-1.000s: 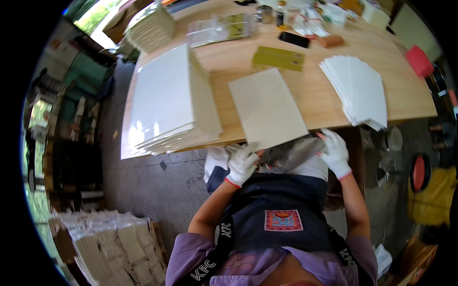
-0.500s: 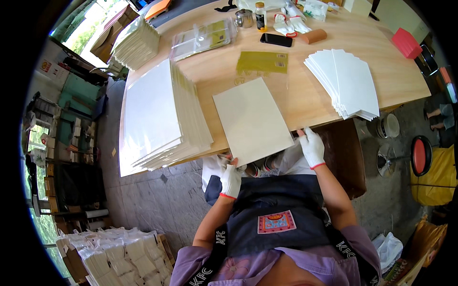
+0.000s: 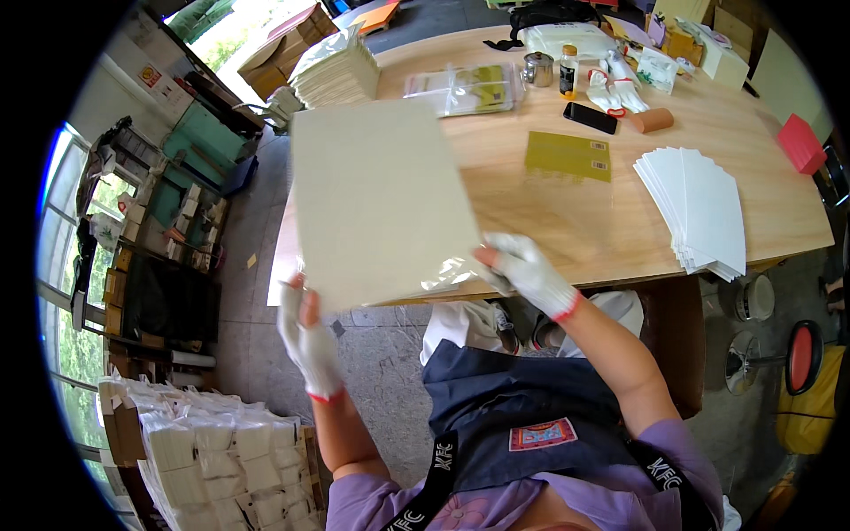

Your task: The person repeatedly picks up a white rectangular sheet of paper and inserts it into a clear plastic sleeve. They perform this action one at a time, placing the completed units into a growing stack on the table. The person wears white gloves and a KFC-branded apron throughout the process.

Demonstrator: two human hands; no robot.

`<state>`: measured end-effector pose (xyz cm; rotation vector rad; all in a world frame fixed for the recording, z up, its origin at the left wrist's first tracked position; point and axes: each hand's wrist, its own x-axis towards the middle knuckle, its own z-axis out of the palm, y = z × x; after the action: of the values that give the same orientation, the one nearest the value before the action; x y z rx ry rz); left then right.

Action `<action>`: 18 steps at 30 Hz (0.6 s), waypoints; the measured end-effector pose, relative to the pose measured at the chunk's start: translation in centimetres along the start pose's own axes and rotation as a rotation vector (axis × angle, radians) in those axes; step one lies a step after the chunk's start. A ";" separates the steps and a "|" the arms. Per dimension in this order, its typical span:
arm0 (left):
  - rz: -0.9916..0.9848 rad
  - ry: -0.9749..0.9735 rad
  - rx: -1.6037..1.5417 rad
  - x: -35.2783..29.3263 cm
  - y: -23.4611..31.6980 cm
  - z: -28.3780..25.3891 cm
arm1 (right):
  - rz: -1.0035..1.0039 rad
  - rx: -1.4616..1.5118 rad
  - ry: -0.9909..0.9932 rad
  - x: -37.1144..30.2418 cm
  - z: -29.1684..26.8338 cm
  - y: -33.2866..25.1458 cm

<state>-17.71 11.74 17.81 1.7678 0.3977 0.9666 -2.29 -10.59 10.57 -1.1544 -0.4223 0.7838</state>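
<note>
A large cream sheet of board (image 3: 381, 199) in a clear plastic sleeve hangs over the left part of the table, raised and tilted. My left hand (image 3: 310, 350), in a white knit glove with bare fingertips, pinches its near left corner. At the near right corner, my right hand (image 3: 531, 274), gloved the same way, grips the glinting plastic edge. The sheet hides most of the tall stack of similar sleeved sheets beneath it. An olive-green printed sheet (image 3: 567, 155) lies flat on the wooden table (image 3: 522, 217), and a fan of white sheets (image 3: 708, 212) rests to its right.
Along the table's far side are a bundled plastic-wrapped pack (image 3: 469, 90), a metal cup (image 3: 537, 69), a bottle (image 3: 567, 75), a black phone (image 3: 590, 118), a brown roll (image 3: 652, 120) and spare gloves (image 3: 617, 91). Wrapped stacks (image 3: 230, 469) stand on the floor at lower left.
Both hands have lifted the sleeved sheet from the table's front edge and carried it left over the stack. The view has shifted, with the table now further right.
</note>
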 end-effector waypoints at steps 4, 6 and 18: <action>0.117 -0.086 0.541 5.4 -5.8 -4.0 | -0.019 -0.285 -0.018 6.1 3.8 0.4; -0.102 -0.194 0.550 5.2 -9.6 -4.9 | 0.043 -0.332 -0.015 6.0 3.7 0.2; -0.031 -0.129 0.237 -14.8 -22.8 1.0 | -0.294 -0.001 1.244 -17.8 -24.3 4.6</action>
<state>-22.19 10.62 -8.96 2.0199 0.4703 0.8038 0.46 -38.60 -1.05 -1.3178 0.4474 -0.2644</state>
